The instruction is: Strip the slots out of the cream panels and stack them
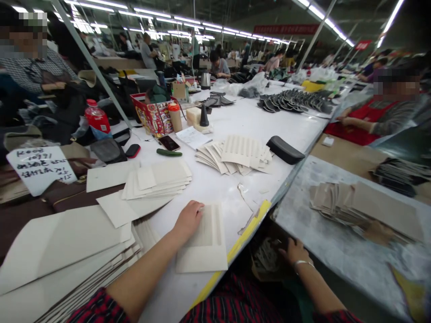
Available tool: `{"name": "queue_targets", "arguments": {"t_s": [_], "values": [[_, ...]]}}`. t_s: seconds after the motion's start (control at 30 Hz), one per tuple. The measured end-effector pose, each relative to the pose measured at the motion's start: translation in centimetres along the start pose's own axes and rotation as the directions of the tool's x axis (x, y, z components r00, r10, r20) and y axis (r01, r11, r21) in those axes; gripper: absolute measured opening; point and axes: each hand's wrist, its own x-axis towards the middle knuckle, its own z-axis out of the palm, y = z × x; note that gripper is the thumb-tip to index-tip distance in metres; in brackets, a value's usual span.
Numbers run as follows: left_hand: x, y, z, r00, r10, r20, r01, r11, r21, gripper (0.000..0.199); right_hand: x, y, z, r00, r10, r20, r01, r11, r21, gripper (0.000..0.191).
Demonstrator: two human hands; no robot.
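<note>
A beige panel (202,264) with raised strips across it lies flat at the table's near edge. My left hand (189,220) rests on its upper left edge, fingers curled and closed on it. Below the table edge, on the right, my right hand (296,253) hangs with its fingers apart, a bracelet on the wrist. Nothing shows in it, though its fingertips are in shadow. Beneath it is an open box (266,274) of pale strip-like scraps. Further up the table a fanned pile of similar striped panels (235,150) lies beside a black case (284,150).
Stacks of plain beige panels (67,233) cover the left side, with a smaller stack (158,179) behind. A cucumber (169,152), a phone (169,143) and a red patterned box (153,114) lie beyond. Another panel pile (380,208) sits on the right-hand table. Co-workers sit at both sides.
</note>
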Motion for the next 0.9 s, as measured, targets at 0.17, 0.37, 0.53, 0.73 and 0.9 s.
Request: {"name": "queue_targets", "arguments": {"t_s": [0.17, 0.37, 0.53, 0.73, 0.9], "values": [[2.9, 0.8, 0.2, 0.985, -0.092, 0.146, 0.084, 0.995, 0.062, 0.017, -3.5, -10.3, -7.3, 0.819, -0.568, 0.082, 0.518, 0.793, 0.322, 0.038], [4.5, -0.1, 1.2, 0.965, -0.159, 0.210, 0.141, 0.985, 0.102, 0.013, -2.0, -25.6, -9.1, 0.774, -0.576, 0.261, 0.443, 0.788, 0.427, 0.029], [5.1, -0.6, 1.4, 0.953, -0.182, 0.244, 0.158, 0.980, 0.118, 0.013, 0.7, -28.0, -7.0, 0.743, -0.507, 0.436, 0.301, 0.836, 0.460, 0.019], [5.3, -0.3, 1.0, 0.943, -0.148, 0.297, 0.111, 0.984, 0.139, 0.008, 1.0, -28.2, -6.5, 0.761, -0.437, 0.479, 0.237, 0.875, 0.422, 0.018], [3.5, -0.4, 0.7, 0.974, -0.073, 0.212, 0.065, 0.997, 0.043, 0.015, 0.2, -28.2, -7.0, 0.777, -0.441, 0.450, 0.242, 0.868, 0.433, 0.019]]}}
